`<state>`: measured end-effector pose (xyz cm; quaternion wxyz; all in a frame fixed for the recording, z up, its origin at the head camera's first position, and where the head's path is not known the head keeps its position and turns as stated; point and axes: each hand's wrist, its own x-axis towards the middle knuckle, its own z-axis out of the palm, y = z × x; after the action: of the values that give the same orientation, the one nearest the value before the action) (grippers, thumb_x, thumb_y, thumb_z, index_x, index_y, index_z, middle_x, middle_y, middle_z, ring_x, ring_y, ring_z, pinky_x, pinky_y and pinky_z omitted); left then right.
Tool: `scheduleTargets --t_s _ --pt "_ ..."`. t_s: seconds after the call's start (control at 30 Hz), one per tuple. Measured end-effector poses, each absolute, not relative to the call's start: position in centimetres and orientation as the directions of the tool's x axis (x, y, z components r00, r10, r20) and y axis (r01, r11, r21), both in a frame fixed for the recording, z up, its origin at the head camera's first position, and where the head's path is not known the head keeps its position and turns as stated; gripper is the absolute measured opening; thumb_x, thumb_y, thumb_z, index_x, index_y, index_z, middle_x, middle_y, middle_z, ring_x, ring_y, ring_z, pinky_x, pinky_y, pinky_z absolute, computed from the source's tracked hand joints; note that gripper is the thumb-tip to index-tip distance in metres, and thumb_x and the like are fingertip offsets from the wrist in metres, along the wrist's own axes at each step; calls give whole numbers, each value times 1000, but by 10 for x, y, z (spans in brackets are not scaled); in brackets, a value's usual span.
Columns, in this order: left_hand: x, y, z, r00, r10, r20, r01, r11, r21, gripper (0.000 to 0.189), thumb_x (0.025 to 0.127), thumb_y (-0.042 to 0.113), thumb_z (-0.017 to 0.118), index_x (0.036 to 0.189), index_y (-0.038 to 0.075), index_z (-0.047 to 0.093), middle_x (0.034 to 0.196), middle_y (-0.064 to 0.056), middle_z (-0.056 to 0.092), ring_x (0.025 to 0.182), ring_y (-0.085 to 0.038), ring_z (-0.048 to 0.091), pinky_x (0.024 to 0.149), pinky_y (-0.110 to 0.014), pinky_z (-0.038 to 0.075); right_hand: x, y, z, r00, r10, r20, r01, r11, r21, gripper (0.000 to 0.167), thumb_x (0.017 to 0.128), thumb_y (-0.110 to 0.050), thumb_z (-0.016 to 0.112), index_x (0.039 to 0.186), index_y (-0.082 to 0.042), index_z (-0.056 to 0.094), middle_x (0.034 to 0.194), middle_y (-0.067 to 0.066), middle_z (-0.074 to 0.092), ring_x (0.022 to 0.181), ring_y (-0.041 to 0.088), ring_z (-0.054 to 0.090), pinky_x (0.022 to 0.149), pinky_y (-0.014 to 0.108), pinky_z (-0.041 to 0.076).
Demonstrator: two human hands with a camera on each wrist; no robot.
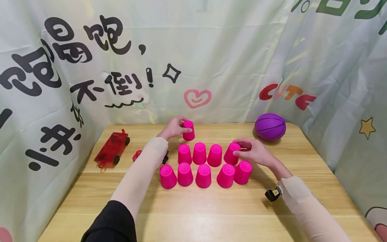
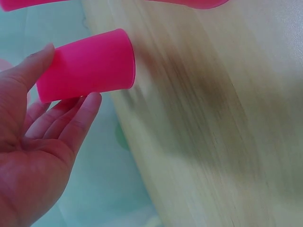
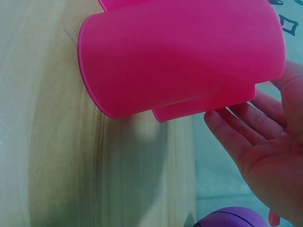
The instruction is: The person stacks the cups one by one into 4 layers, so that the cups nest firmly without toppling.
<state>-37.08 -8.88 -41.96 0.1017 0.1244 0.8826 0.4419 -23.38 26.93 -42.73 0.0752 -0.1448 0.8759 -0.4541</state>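
Several bright pink plastic cups stand upside down on the wooden table, in a front row with one cup (image 1: 203, 175) at its middle and a second row behind it. Away at the back, my left hand (image 1: 174, 128) pinches a single pink cup (image 1: 189, 131) between thumb and fingers near its closed end. The left wrist view shows that cup (image 2: 90, 66) with its open rim towards the table; whether it touches is unclear. My right hand (image 1: 255, 152) holds the rightmost cup of the second row (image 1: 232, 153) by its upper part. A nearer cup (image 3: 180, 56) partly hides it in the right wrist view.
A purple ball (image 1: 270, 126) marked like a basketball sits at the back right. To the left lies a red see-through toy cart (image 1: 112, 149) with black wheels. My left forearm partly covers a small red object (image 1: 137, 155). Printed curtains enclose the table's back and sides.
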Motion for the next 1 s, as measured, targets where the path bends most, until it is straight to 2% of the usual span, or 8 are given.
scheduleTargets --t_s 0.33,0.57,0.8,0.9,1.0 --pt "-370 -92 -423 -945 322 -58 154 593 790 57 92 21 84 139 1 59 131 -24 71 120 -36 69 101 -45 60 -234 265 -430 -943 -332 -21 -195 602 -774 69 93 -28 81 151 -1 53 139 18 68 125 33 68 102 42 60" --pt "-366 -97 -423 -942 328 -64 150 587 796 76 91 22 84 154 2 47 137 -27 66 127 -38 66 102 -46 60 -236 264 -430 -941 -338 10 -232 624 -746 58 93 -25 82 141 0 61 128 17 73 118 32 71 94 30 61" --pt "-365 -109 -416 -942 333 -46 164 576 801 83 91 29 83 158 4 42 143 -29 62 134 -40 62 108 -52 56 -245 265 -418 -944 -327 53 -265 649 -713 54 91 -22 83 137 -1 64 124 15 75 117 32 72 95 29 59" --pt "-364 -116 -412 -935 354 -21 201 579 790 82 92 31 82 158 4 42 143 -31 61 133 -41 63 110 -52 54 -252 263 -411 -944 -324 63 -275 666 -694 55 91 -24 84 138 -2 64 126 16 75 119 32 72 97 33 59" --pt "-360 -122 -409 -928 372 1 230 569 789 80 92 27 81 157 2 43 141 -32 62 131 -41 64 110 -51 54 -259 261 -403 -944 -321 74 -283 677 -680 56 91 -25 83 138 -2 64 127 17 74 120 34 71 100 44 59"
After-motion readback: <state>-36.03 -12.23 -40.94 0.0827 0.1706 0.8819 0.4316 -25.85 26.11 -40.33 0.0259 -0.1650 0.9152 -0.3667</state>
